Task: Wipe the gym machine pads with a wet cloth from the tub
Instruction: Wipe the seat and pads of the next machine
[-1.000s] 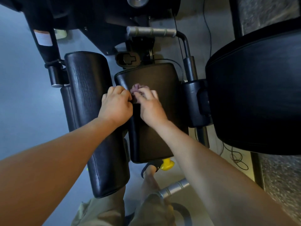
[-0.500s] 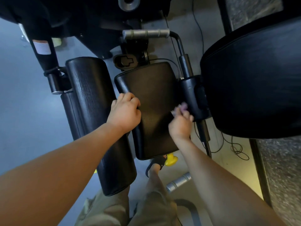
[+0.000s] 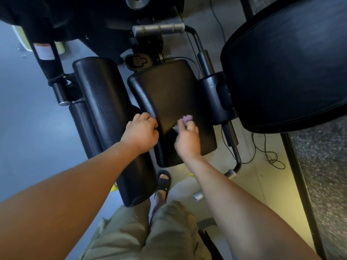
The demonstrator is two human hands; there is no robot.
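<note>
Head view: right hand [image 3: 187, 139] pinches a small crumpled purple cloth [image 3: 186, 119] on the near half of the flat black vinyl pad [image 3: 169, 94], whose long axis runs away from the person, while left hand [image 3: 140, 133] grips its left edge.

Left hand [image 3: 140, 134] grips the left edge of the middle pad [image 3: 169, 91], fingers curled over it; right hand [image 3: 186, 141] pinches a crumpled purple cloth [image 3: 186, 118] against the pad's face, lower half; long roller pad [image 3: 101, 94] just beside, on the left; large seat pad [image 3: 285, 62] at right, apart; grey handle [image 3: 159, 29] above; cable [image 3: 270, 158] loose on floor; sandalled foot [image 3: 164, 182] below the middle pad.
</note>
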